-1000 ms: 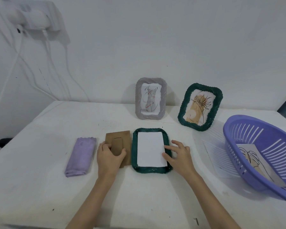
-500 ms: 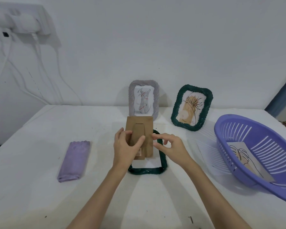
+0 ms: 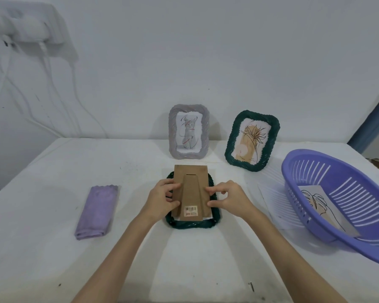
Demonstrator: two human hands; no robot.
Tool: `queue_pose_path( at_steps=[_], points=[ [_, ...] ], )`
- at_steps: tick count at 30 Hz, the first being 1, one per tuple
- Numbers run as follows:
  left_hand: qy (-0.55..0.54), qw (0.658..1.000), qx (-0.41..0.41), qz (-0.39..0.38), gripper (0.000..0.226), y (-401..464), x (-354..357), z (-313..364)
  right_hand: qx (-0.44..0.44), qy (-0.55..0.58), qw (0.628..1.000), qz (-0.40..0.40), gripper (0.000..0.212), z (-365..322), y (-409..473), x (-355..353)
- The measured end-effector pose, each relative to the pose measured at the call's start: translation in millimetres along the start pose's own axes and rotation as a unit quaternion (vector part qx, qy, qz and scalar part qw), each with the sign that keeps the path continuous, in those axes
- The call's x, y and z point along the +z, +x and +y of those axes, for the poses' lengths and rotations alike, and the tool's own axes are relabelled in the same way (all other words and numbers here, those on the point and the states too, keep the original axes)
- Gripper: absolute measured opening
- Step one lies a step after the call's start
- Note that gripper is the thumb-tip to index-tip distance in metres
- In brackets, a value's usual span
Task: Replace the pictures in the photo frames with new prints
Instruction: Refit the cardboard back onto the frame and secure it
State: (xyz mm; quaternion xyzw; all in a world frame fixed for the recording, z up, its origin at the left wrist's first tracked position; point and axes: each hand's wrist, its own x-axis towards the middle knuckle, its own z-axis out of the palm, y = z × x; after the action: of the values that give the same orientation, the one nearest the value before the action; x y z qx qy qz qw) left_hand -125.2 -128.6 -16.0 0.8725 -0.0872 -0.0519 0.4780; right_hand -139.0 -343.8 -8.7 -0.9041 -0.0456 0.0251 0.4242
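Left hand fingers curl round the brown backing board's left edge; right hand fingers pinch its right edge, above the green frame on the tabletop.

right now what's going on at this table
A person is putting a photo frame back together. Both hands, left hand and right hand, hold the brown cardboard backing by its side edges over the dark green frame, which lies face down on the table with a white print inside. The backing is not yet seated flat. Two finished-looking frames, a grey frame and a second green frame, stand at the wall.
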Motion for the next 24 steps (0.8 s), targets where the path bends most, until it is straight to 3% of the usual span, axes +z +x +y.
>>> queue_pose_path(
  at_steps=[16, 24],
  points=[
    [0.027, 1.0, -0.002, -0.008, 0.058, 1.2, 5.7, -2.9, -0.005, -0.038, 0.999, -0.001, 0.046, 11.0, 0.1, 7.7],
    [0.099, 0.995, 0.005, -0.026, 0.058, 5.6, 1.2, -14.3, -0.012, -0.115, 0.993, -0.005, 0.045, 16.1, 0.4, 12.4]
  ],
)
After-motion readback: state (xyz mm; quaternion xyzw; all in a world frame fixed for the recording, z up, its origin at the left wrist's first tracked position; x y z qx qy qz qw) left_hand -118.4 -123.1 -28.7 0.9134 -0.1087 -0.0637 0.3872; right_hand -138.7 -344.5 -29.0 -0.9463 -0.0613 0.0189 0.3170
